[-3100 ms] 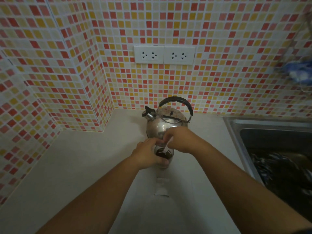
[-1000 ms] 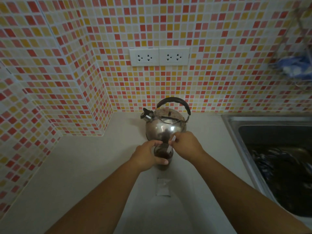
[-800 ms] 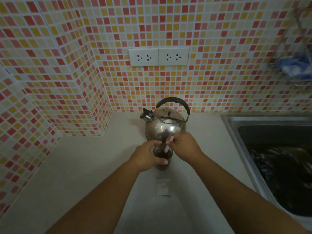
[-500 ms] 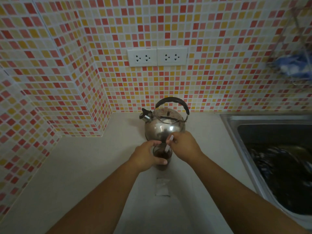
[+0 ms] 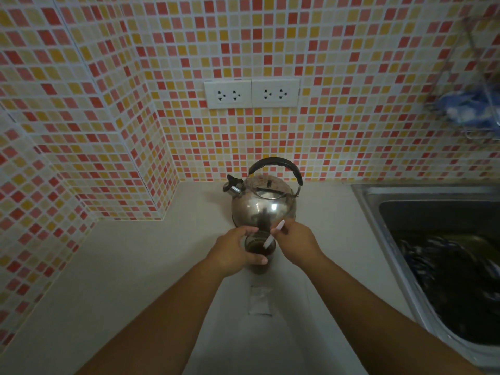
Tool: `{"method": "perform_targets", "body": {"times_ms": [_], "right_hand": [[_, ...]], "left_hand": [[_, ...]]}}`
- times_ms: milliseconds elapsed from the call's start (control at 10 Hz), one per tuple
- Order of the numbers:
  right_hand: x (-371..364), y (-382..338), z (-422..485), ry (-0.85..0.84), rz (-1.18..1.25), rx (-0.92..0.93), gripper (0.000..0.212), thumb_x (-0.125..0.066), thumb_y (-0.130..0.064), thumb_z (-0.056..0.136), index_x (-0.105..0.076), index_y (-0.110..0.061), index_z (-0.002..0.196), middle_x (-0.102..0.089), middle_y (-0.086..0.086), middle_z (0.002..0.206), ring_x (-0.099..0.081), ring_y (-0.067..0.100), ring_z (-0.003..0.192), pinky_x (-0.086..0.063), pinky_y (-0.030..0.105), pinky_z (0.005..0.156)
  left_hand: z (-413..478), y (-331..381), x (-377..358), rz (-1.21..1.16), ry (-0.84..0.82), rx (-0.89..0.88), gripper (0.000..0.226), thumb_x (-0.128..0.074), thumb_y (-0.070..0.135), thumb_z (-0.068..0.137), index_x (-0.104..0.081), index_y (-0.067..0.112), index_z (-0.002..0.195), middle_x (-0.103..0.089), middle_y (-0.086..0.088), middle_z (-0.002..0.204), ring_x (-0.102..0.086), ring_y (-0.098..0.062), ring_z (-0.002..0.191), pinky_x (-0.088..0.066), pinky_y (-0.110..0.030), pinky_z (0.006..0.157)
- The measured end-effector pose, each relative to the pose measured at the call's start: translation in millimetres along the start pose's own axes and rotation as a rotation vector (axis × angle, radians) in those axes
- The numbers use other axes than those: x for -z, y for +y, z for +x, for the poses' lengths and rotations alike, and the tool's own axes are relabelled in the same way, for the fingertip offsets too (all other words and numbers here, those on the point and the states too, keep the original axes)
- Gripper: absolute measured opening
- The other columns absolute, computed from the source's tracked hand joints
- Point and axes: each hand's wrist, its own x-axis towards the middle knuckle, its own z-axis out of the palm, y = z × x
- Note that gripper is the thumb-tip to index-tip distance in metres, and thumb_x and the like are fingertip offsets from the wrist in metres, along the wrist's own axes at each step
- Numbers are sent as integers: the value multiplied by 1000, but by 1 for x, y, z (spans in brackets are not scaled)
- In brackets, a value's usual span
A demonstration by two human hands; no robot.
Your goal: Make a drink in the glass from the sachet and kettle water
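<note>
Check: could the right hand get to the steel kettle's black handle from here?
Probably yes: the right hand would first drop the white stirrer; the black handle arches above the kettle, unobstructed.

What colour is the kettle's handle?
Black, arching over the shiny metal kettle; the handle shows clearly in the head view.

No writing, brand, number or sign can be read anywhere. The flat, pale, translucent sachet [image 5: 260,301] lying on the counter just nearer the camera than the fingers is too blurred and dim to show any print. The round polished steel kettle with a black handle [image 5: 263,201], just beyond the fingertips, carries only reflections. The two white plastic wall sockets [image 5: 251,93], high above the fingers on the tiled wall, show only their pin holes and no lettering that can be made out.
</note>
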Motion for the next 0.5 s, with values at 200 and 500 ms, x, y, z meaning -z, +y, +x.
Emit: {"method": "perform_targets", "body": {"times_ms": [200, 500], "right_hand": [[-1, -2, -3, 24, 9, -2, 30, -43, -32, 96, -64, -12, 105, -68, 15, 103, -61, 28, 95, -39, 26, 73], [-3, 0, -5, 63, 89, -49, 34, -53, -40, 90, -57, -15, 112, -66, 10, 106, -57, 22, 91, -43, 30, 75]], "left_hand": [[0, -1, 0, 3, 0, -6, 89, -87, 42, 40, -55, 33, 123, -56, 2, 130, -49, -19, 120, -42, -41, 102], [-6, 1, 1, 117, -12, -33, 99, -83, 50, 56, -31, 37, 140, -36, 1, 148, -28, -27, 134, -27, -40, 108]]}}
